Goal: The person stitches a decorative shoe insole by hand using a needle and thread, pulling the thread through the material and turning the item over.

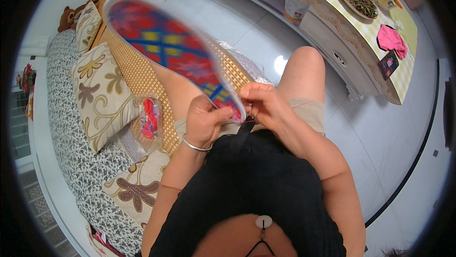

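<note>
An embroidered insole (164, 43), red, blue and yellow with a white rim, is tilted up over my lap. Its far end is blurred. My left hand (204, 117) is closed around the narrow near end, thumb on the patterned face. At the right edge of that same end, the fingers of my right hand (268, 105) are pinched together; what lies between them is too small to make out. A thin red thread (304, 104) shows over my shorts beside the right hand. By my left thigh lies a clear plastic bag (149, 119) with bright red and coloured thread inside.
I sit on a woven mat (142, 79) on a sofa, with leaf-patterned cushions (102, 98) to my left. Ahead on the right stands a low table (406, 31) bearing a plate of food (357, 0), a pink cloth (392, 41) and a phone (388, 64).
</note>
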Available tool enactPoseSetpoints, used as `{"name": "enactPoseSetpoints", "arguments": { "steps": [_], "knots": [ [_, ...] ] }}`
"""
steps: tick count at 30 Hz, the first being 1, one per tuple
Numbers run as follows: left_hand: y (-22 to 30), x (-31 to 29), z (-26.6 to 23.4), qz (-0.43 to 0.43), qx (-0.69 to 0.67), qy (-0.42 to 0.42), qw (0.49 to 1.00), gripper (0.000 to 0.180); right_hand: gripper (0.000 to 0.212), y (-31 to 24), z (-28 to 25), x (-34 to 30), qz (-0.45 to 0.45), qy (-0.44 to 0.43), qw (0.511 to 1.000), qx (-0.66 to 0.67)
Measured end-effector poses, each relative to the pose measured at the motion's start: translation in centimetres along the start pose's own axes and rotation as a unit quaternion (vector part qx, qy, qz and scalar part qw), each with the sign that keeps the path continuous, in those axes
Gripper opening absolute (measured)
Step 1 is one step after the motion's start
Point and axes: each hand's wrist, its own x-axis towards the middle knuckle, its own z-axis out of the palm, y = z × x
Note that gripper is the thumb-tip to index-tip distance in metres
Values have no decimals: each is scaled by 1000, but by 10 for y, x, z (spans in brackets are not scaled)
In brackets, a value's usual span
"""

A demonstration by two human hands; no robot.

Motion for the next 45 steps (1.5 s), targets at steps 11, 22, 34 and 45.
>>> {"name": "enactPoseSetpoints", "arguments": {
  "steps": [11, 22, 34, 45],
  "knots": [
    [17, 3, -12, 47, -66, 127, 989, 16, 11, -106, -80, -41, -236, 6, 940, 245],
    [2, 11, -25, -30, -422, -55, 905, 13, 13, -106, -55, -62, -468, 258, 824, -186],
    [-7, 4, -14, -46, -465, -78, 881, 17, 15, -12, 82, -16, -555, -53, 633, -538],
    [-15, 6, -21, -42, -471, -87, 877, 23, 15, -12, 86, -18, -554, -46, 613, -561]
  ]
}}
